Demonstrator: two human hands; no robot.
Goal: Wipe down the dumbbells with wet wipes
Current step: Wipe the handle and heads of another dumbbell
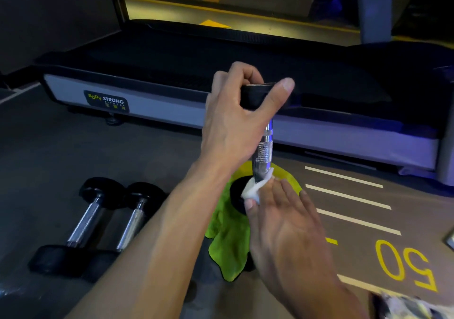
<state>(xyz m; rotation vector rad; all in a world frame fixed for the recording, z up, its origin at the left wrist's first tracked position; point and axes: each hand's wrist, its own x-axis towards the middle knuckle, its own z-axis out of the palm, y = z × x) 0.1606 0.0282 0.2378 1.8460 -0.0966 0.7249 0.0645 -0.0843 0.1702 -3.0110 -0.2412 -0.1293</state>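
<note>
A person's left hand grips the upper black head of a dumbbell standing nearly upright at the centre of the view, thumb stretched across the head's near side and fingers curled over its top. The dumbbell's chrome knurled handle runs down toward 6 o'clock, and its lower black head rests on a lime-green microfibre cloth spread on the dark gym floor. The right hand, entering from 5 o'clock, pinches a crumpled white wet wipe between thumb and fingertips and presses it against the base of the handle, just above the lower head. At 8 o'clock, 2 more dumbbells lie side by side on the floor, touching or nearly so. Across 12 o'clock stretches a treadmill deck labelled "BODY STRONG". At 4 o'clock the floor carries white stripes and a yellow "50". At the 5 o'clock edge sits what may be a wipes packet, blurred.
</note>
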